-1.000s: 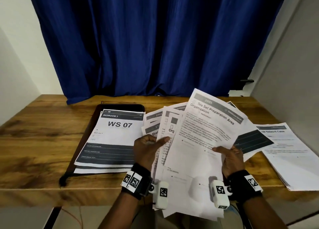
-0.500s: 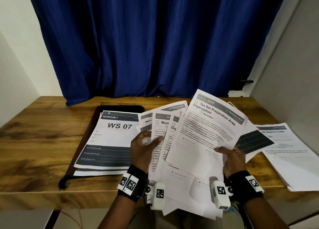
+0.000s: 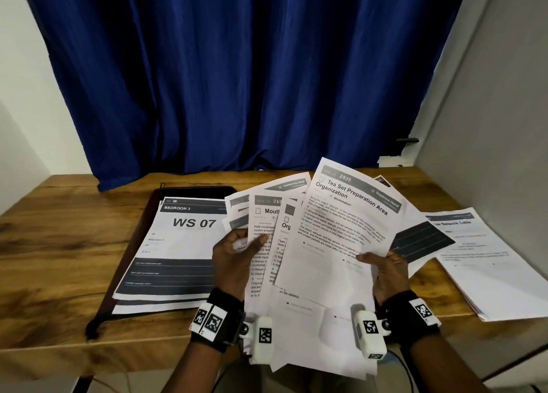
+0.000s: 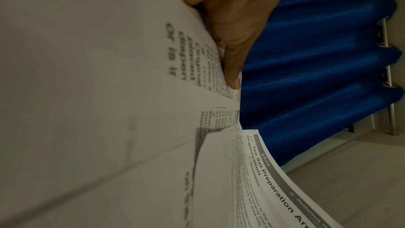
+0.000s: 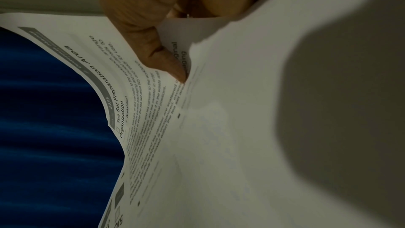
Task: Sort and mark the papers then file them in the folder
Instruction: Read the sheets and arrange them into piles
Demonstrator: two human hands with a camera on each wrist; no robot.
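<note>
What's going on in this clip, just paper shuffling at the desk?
A person is sorting printed sheets. Both hands hold a fanned bundle of papers above the wooden table: the left hand grips its left side, the right hand pinches the front sheet, headed "Tea Set Preparation Area Organization". On the table, a "WS 07" sheet lies on a dark folder, and another stack sits to the right. Nothing looks filed yet.
</note>
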